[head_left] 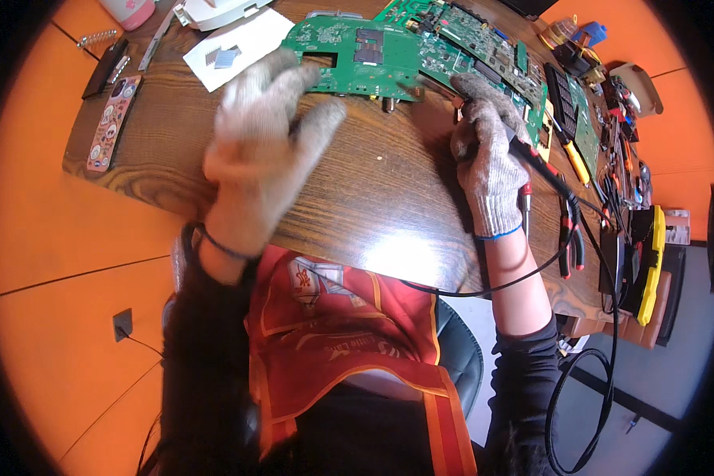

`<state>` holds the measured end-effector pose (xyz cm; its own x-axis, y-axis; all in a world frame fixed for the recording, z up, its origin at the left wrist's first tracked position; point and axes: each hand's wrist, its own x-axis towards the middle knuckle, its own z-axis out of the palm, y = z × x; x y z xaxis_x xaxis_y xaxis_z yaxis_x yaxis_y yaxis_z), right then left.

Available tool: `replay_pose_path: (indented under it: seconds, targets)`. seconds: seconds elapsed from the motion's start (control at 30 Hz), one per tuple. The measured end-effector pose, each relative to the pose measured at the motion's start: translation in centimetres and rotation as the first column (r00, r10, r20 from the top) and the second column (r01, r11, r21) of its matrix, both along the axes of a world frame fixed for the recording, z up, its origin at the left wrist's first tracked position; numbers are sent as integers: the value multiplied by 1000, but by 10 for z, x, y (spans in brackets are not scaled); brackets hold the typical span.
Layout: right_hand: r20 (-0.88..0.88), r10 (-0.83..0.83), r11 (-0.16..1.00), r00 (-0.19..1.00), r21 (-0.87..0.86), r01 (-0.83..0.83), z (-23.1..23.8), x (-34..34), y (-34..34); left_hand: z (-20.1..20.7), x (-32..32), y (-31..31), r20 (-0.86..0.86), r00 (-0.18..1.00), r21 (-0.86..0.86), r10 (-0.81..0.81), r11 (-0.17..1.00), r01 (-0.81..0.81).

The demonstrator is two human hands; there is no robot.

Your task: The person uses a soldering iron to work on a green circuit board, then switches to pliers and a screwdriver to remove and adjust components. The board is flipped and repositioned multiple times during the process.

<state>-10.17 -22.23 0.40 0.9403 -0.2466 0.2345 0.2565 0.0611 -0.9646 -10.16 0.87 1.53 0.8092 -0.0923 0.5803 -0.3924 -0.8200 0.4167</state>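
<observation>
My right hand (488, 151), in a pale knitted glove, is closed around a soldering iron (541, 165) with a black and red handle and a black cable. The iron's thin front end reaches toward the right edge of a green circuit board (373, 75); whether it touches cannot be seen. My left hand (266, 131), gloved too and smeared by motion, has its fingers spread at the board's left end. Nothing shows in it. The board has a rectangular cutout and a dark square part, and its near edge carries small connectors.
More circuit boards (484, 51) lie behind on the wooden table (373, 166). On the left are a white paper (250, 47) and a patterned phone case (113, 127). Yellow-handled screwdriver (577, 163), pliers (570, 246) and other tools crowd the right side. The iron's cable (523, 278) hangs off the edge.
</observation>
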Motion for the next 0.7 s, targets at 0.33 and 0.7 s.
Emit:
replay_pose_path:
  seconds: [0.33,0.7]
  targets:
    - [-144,37,999,989,16,-35,7,3,6,-18,18,12,-70,996,306,-62,949,80]
    - [-187,25,996,982,-74,-39,14,2,9,-21,22,13,-38,997,370,-61,926,70]
